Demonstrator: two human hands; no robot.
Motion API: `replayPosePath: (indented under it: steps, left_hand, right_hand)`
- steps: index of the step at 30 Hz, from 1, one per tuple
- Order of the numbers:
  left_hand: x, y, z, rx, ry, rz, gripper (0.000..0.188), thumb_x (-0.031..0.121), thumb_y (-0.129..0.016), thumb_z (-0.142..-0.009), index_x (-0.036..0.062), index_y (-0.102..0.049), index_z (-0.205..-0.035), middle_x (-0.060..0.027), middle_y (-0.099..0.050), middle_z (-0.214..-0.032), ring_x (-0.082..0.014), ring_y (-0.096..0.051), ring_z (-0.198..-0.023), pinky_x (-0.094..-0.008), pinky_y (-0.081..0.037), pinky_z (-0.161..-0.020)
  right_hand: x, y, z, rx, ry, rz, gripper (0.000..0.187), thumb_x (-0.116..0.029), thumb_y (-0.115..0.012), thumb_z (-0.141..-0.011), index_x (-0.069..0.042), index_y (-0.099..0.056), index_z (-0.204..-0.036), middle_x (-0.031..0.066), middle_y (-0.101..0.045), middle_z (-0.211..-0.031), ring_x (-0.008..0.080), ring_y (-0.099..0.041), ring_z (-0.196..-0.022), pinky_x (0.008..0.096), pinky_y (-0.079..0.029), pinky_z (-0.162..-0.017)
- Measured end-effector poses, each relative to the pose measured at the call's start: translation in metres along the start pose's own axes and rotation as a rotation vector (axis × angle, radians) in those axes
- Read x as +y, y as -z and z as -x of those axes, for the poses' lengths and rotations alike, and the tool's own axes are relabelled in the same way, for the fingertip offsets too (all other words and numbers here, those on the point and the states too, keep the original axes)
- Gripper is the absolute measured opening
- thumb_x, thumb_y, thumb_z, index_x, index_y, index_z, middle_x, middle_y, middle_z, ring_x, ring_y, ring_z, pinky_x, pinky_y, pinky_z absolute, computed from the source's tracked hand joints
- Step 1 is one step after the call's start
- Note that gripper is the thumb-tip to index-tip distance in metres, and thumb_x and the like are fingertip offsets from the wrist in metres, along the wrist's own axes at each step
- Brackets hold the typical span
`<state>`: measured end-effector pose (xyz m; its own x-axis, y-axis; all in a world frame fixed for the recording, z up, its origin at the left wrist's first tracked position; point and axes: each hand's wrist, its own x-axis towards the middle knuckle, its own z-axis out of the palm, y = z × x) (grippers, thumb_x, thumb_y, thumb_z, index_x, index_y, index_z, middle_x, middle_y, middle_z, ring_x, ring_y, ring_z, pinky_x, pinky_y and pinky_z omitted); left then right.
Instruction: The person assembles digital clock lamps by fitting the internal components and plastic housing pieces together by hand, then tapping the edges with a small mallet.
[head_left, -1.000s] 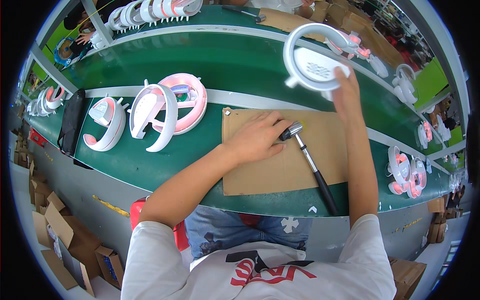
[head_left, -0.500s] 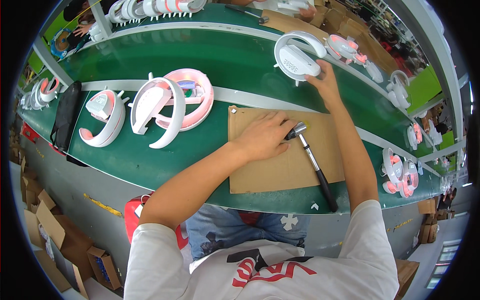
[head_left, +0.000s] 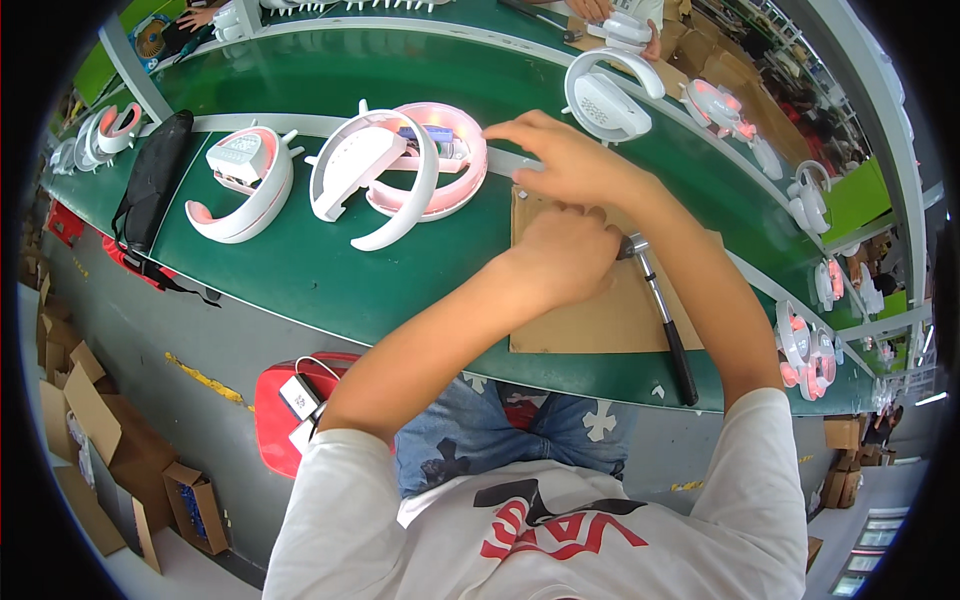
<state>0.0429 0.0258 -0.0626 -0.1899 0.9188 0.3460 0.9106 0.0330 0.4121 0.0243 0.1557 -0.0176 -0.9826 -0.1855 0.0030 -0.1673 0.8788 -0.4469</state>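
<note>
My left hand rests over a brown cardboard sheet, fingers curled at the head of a hammer; part of the hammer's head is hidden under them. The hammer has a metal shaft and a black grip. My right hand is in the air above the left one, empty, with fingers apart and pointing left. Nearest to its fingertips is a round pink-and-white housing with a purple-blue part inside. Against that housing leans a white C-shaped shell.
Another white-and-pink curved unit and a black pouch lie to the left. A white ring-shaped unit sits across the divider at the back right. More units line the right side. Another person's hands work at the far side.
My right hand has left the white ring-shaped unit at the back right and swung left, toward the pink-and-white housing. My left hand stays by the hammer head, its fingers more curled. The view has shifted.
</note>
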Motion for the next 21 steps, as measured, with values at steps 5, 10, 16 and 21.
replayPosePath:
  steps: [5,10,16,21]
  left_hand:
    - [-0.008,0.059,0.070,0.660,0.151,-0.192,0.024,0.018,-0.077,-0.079,0.0065,-0.071,-0.099,-0.0114,-0.069,-0.089,-0.0296,-0.066,-0.084,-0.0413,-0.050,-0.073]
    - [-0.052,0.048,0.119,0.596,0.551,-0.326,0.038,0.013,-0.077,-0.079,0.0053,-0.065,-0.114,-0.0112,-0.065,-0.097,-0.0313,-0.063,-0.085,-0.0424,-0.049,-0.077]
    - [-0.042,0.052,0.127,0.649,0.463,-0.317,0.031,0.008,-0.074,-0.078,0.0077,-0.066,-0.108,-0.0087,-0.065,-0.087,-0.0307,-0.063,-0.082,-0.0423,-0.045,-0.073]
    - [0.014,0.073,0.118,0.519,0.182,-0.174,0.028,0.002,-0.078,-0.068,0.0033,-0.066,-0.093,-0.0109,-0.064,-0.083,-0.0308,-0.057,-0.072,-0.0407,-0.042,-0.069]
  right_hand:
    - [0.015,-0.017,-0.018,-0.107,0.024,0.068,0.058,-0.016,-0.069,-0.085,-0.014,-0.053,-0.141,0.0181,-0.059,-0.129,0.0365,-0.061,-0.113,0.0437,-0.049,-0.096]
    - [0.015,-0.039,-0.021,0.076,0.223,-0.110,0.049,-0.018,-0.074,-0.083,-0.005,-0.058,-0.128,0.0177,-0.064,-0.123,0.0354,-0.063,-0.111,0.0417,-0.049,-0.094]
    - [-0.003,-0.034,0.022,0.189,0.175,-0.058,0.044,-0.020,-0.077,-0.082,-0.005,-0.062,-0.121,0.0170,-0.067,-0.117,0.0350,-0.064,-0.107,0.0409,-0.050,-0.092]
    - [-0.021,-0.019,0.123,0.301,0.119,0.000,0.045,-0.025,-0.077,-0.083,-0.009,-0.063,-0.122,0.0199,-0.063,-0.120,0.0386,-0.062,-0.108,0.0452,-0.051,-0.090]
